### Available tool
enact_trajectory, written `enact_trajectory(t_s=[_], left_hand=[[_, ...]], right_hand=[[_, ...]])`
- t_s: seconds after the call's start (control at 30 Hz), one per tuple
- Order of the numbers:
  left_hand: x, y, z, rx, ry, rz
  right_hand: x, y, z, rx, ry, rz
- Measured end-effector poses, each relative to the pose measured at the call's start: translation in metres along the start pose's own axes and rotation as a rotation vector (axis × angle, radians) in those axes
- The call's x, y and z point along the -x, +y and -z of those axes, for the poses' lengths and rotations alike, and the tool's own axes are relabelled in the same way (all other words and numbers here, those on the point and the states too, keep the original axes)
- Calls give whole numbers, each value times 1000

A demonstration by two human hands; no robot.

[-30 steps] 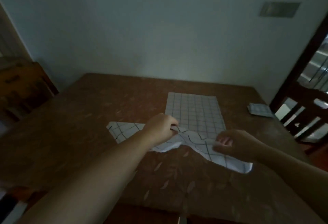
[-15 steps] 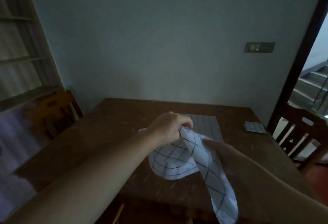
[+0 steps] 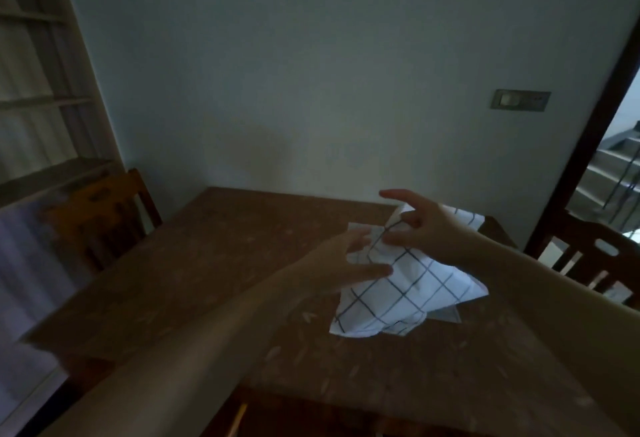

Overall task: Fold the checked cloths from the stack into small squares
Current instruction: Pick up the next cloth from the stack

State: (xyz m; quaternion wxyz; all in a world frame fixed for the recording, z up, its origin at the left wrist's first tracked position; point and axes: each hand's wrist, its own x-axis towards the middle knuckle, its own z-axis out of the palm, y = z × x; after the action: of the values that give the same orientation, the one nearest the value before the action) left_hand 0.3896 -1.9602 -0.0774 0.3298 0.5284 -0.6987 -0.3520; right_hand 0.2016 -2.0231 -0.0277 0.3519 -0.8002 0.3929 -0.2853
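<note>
Since half a second ago: swung right, cloth carried over to the table's right half, draped tail gone. Wooden chair (image 3: 100, 214) at far left, untouched. Left hand (image 3: 341, 265) loosely spread, fingertips pressing the checked cloth (image 3: 405, 289), thumb beneath its edge. Right hand (image 3: 420, 228) pinching a raised fold, forefinger lifted free. Cloth bunched, partly airborne, lower corner resting on the table (image 3: 207, 280); possibly over the flat stack, hidden in dim light. Light, limp, no stiffness; best taken at two corners and pulled taut.
</note>
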Motion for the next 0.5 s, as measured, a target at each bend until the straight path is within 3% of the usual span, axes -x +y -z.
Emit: enact_trajectory(t_s=[0.13,0.3,0.5], left_hand=[[-12,13,0,110,142,-97],[-18,7,-2,173,250,-103],[-28,4,5,194,324,-126]], right_hand=[[-2,-23,2,128,44,25],[3,-8,6,-36,170,-136],[12,8,9,-90,101,-299]])
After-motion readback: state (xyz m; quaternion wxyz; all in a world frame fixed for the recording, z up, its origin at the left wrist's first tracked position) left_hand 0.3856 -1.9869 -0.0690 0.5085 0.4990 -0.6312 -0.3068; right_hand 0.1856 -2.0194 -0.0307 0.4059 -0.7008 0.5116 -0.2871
